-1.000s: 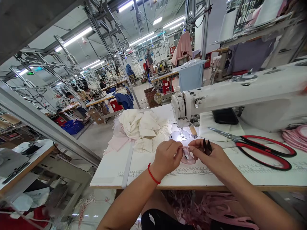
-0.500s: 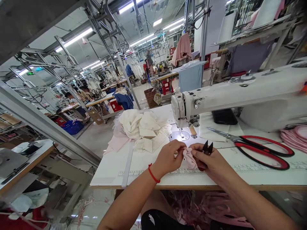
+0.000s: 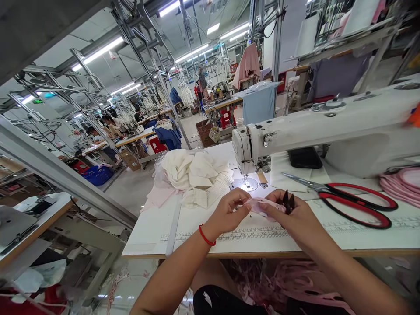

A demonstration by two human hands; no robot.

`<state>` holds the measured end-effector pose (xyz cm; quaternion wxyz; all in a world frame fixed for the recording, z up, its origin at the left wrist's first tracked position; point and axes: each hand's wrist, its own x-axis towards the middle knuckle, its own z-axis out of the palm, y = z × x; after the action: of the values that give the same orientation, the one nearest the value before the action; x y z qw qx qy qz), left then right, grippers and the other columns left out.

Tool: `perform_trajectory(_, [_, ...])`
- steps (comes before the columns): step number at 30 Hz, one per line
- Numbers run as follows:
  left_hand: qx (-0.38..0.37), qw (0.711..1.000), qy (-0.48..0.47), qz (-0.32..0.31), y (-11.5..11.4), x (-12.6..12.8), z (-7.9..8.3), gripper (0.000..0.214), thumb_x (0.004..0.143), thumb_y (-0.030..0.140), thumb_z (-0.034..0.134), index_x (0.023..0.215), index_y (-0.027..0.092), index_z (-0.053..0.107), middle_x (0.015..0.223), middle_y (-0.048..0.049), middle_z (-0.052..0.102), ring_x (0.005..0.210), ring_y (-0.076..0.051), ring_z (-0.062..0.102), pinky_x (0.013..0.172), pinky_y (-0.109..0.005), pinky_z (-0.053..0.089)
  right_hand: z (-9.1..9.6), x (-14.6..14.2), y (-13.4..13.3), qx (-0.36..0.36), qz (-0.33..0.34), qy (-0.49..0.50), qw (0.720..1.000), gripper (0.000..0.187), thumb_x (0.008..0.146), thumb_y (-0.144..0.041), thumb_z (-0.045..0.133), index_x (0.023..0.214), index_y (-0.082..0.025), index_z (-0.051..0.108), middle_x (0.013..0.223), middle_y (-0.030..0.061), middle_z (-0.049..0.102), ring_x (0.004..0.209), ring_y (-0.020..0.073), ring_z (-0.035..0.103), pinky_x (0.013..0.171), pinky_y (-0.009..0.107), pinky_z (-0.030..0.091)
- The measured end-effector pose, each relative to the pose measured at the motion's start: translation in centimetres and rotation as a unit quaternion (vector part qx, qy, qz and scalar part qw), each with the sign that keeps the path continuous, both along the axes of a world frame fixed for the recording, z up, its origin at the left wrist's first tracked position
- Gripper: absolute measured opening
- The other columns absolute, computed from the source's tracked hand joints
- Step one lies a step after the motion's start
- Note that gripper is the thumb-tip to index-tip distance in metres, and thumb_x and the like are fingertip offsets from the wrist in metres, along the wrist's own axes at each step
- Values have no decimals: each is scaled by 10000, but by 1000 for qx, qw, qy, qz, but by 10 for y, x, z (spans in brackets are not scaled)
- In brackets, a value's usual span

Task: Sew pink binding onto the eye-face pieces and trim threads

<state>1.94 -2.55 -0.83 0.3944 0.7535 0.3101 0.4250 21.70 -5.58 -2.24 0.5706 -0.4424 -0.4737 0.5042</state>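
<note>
My left hand (image 3: 228,212), with a red cord at the wrist, pinches one end of a small pink fabric piece (image 3: 260,204) just above the white table (image 3: 190,232). My right hand (image 3: 292,216) holds the other end of the piece and also grips small black thread snips (image 3: 288,201), blades pointing up. Both hands are in front of the sewing machine's needle plate (image 3: 247,183). The white sewing machine (image 3: 328,127) stretches to the right behind them.
A heap of cream and pale pink fabric (image 3: 192,177) lies left of the needle. Large red-handled scissors (image 3: 348,197) rest on the table at right, with stacked pink pieces (image 3: 402,183) beyond. A black phone (image 3: 304,157) sits under the machine arm. Other workstations and people fill the background.
The pink piece went from lying flat on the table to being bunched, then stretched out between both hands. The hands lifted slightly toward the needle plate.
</note>
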Motion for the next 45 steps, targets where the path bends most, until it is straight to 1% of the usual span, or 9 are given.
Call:
perform_trajectory(5, [-75,996,-38,-27,1,-1,2,563,925,707,734,832,208,490,759,32,489,681,-107,460,635,-247,430,3,1,-1,-23,-3,36,999,654,697,-814,855,848,-280,508,701,-59,527,461,97,331,406,266,279])
perform_trajectory(9, [-102,993,-57,-18,1,2,1,551,939,713,727,1013,181,604,853,-11,585,741,-123,537,655,-250,455,-1,-4,-8,8,-9,-9,1000,631,652,-652,971,1054,-279,659,893,3,658,710,179,585,567,295,481])
perform_trajectory(12, [-106,992,-60,-5,0,2,-1,542,968,714,693,999,178,616,788,14,563,672,-106,490,602,-236,404,-3,-8,-12,22,12,-54,998,585,659,-524,991,1103,-276,703,912,9,678,742,188,593,606,303,466])
perform_trajectory(18, [-87,995,-55,-15,-3,2,-1,605,888,724,789,1101,200,575,729,70,515,612,-87,464,587,-231,395,-4,-13,-11,2,78,-78,994,375,682,-523,948,812,-237,744,728,-3,650,687,188,551,634,323,466])
perform_trajectory(26, [-61,996,23,-56,-17,-1,22,472,920,572,819,1151,181,690,693,77,478,598,-87,416,575,-245,339,8,7,-22,-18,109,-63,992,367,735,-542,892,861,-235,734,736,7,645,678,192,575,599,306,478])
perform_trajectory(31, [-54,997,52,9,-45,-5,19,456,994,614,708,921,164,717,722,4,591,641,-113,463,599,-266,359,8,18,-31,35,112,-109,987,316,799,-511,871,763,-253,691,723,-6,582,675,171,478,601,284,429])
perform_trajectory(38, [-20,995,-26,93,-86,2,8,555,1031,709,605,875,178,646,834,-35,609,782,-154,565,751,-303,505,5,6,-57,60,136,-29,988,535,873,-595,823,668,-251,468,649,-27,481,603,154,449,544,274,402])
perform_trajectory(42, [-24,993,-54,107,-97,10,2,498,1023,665,652,891,187,615,833,-20,594,751,-138,545,719,-279,492,4,4,-64,63,80,-4,995,622,785,-607,891,646,-257,396,634,-38,446,577,148,425,531,283,391])
perform_trajectory(45, [-41,991,-58,113,-101,11,2,464,1045,652,621,967,195,601,828,-6,583,716,-125,514,673,-253,463,3,10,-70,66,23,-21,997,499,819,-649,862,700,-255,580,629,-36,468,569,151,411,520,283,376])
